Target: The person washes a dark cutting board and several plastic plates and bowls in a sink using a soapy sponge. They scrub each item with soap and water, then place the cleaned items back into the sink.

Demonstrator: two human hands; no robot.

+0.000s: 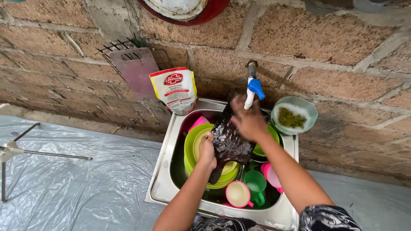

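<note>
Over the sink [165, 179], at 12 o'clock from the green plates [193, 147], the left hand [207, 153] grips the dark board [228, 143] closed by its handle while the right hand [248, 119] presses flat; steady firm scrubbing under the tap [252, 87] seems best.

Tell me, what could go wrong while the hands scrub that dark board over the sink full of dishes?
The dark board looks wet and soapy, and the left hand grips only its lower end, so it might slip onto the green plates and cups below. The right hand rubs close to the tap and could bump it. The bowl sits on the sink corner and might get knocked off.
</note>
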